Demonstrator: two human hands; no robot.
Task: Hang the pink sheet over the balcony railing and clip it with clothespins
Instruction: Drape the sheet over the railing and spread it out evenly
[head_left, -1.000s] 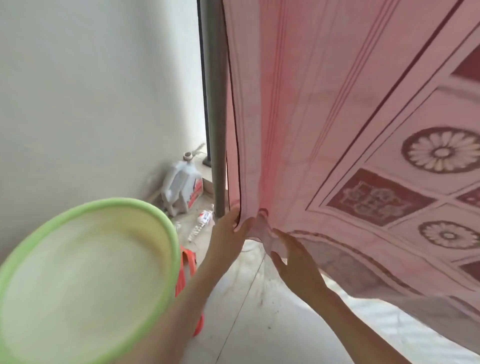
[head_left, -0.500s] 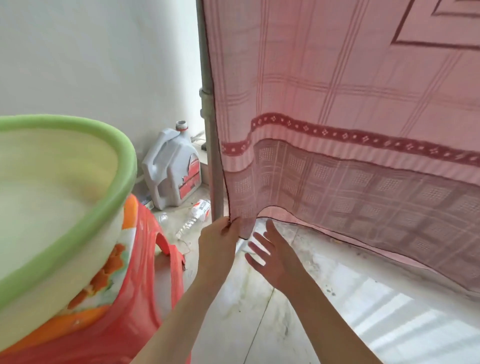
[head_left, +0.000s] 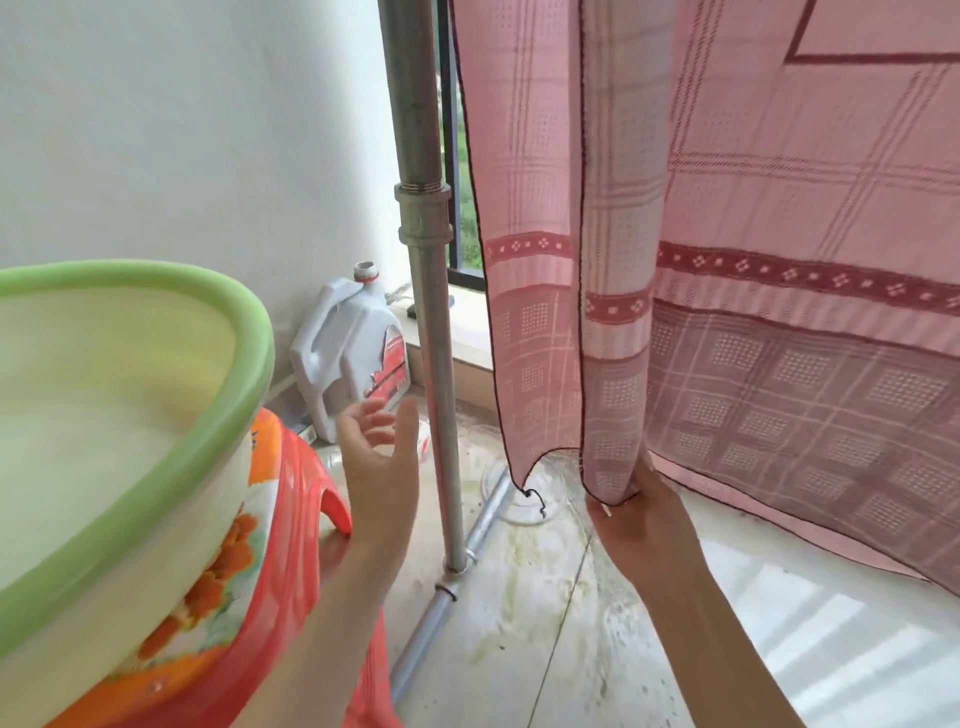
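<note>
The left hand (head_left: 382, 467), which half a second ago pinched the hem of the pink sheet (head_left: 779, 270) beside the metal pole (head_left: 434, 332), has let go and now hovers with fingers spread and relaxed, holding nothing, left of the pole at frame centre. The right hand (head_left: 641, 512), earlier open below the hem, now grips a gathered fold of the sheet's lower edge right of centre, fingers hidden behind the cloth. The sheet hangs from above the frame, filling the upper right; its near corner dangles free between pole and right hand, clear of the floor.

The floor (head_left: 545, 623) is pale, stained tile, sunlit at lower right. A white wall (head_left: 182, 130) fills the upper left. A white jug (head_left: 353, 358) stands at the wall's foot, behind the left hand. A green-rimmed basin (head_left: 171, 467) sits on a red stool (head_left: 311, 519) at lower left. A horizontal pipe (head_left: 441, 618) runs along the floor from the pole's base. Open floor lies between stool and sheet, under both forearms.
</note>
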